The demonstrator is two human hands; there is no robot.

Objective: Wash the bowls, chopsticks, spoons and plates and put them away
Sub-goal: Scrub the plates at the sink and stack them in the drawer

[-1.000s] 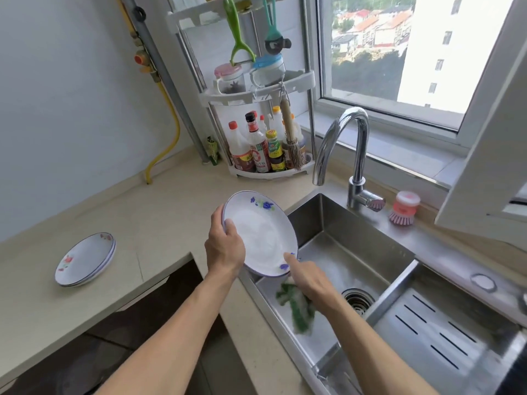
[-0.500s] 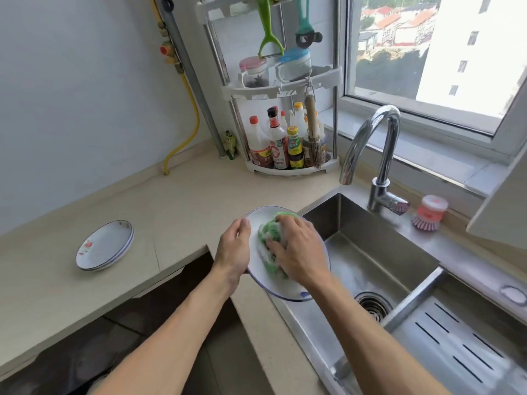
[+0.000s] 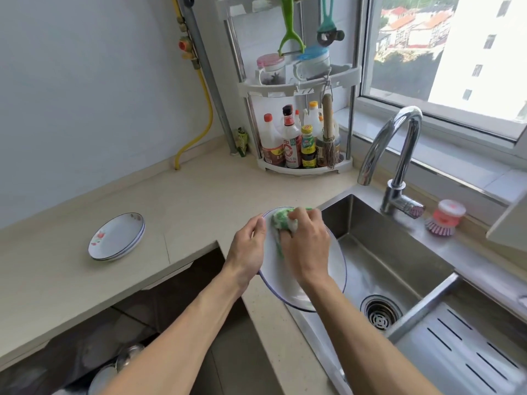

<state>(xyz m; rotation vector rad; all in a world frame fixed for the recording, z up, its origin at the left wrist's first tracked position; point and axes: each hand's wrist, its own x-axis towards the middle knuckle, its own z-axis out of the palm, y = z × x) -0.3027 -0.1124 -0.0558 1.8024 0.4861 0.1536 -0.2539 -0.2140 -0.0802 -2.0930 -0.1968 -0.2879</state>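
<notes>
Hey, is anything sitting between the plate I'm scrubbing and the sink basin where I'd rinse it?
Nothing visible. The plate, held by the left hand and scrubbed by the right hand, overhangs the sink, whose basin looks bare.

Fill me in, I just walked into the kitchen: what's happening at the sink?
A person is washing dishes. The left hand grips the rim of a white plate tilted over the sink, while the right hand presses a green scrubbing cloth against its face. The faucet shows no water running. A small stack of plates sits on the counter to the left.
</notes>
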